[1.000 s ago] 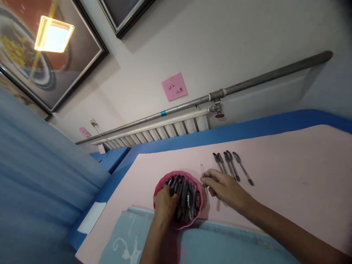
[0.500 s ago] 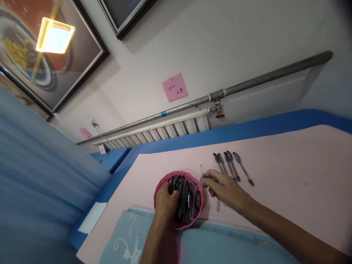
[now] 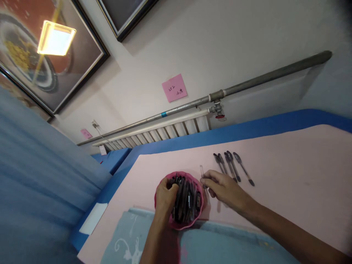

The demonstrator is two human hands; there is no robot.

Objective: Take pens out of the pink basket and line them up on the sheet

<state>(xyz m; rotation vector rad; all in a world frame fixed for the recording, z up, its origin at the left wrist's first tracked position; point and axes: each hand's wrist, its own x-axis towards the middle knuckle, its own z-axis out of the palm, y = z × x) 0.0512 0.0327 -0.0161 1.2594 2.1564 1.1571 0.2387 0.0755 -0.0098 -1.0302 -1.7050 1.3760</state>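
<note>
A pink scalloped bowl [image 3: 200, 214] full of black pens sits at the near edge of the pink table [image 3: 288, 172]. My left hand [image 3: 165, 198] reaches into the bowl with its fingers curled among the pens there. My right hand [image 3: 222, 189] rests just right of the bowl, pinching a clear pen barrel [image 3: 202, 171] that points away from me. Several black pens [image 3: 232, 168] lie side by side on the table beyond my right hand.
A light blue cloth [image 3: 220, 245] covers the near edge of the table. A blue border [image 3: 247, 132] runs along the far side, with a white radiator [image 3: 154, 134] and a grey pipe [image 3: 275, 75] on the wall behind. A pink note [image 3: 174, 88] is stuck on the wall.
My left hand has shifted slightly deeper among the pens in the bowl. My right hand has stayed where it was with the clear barrel.
</note>
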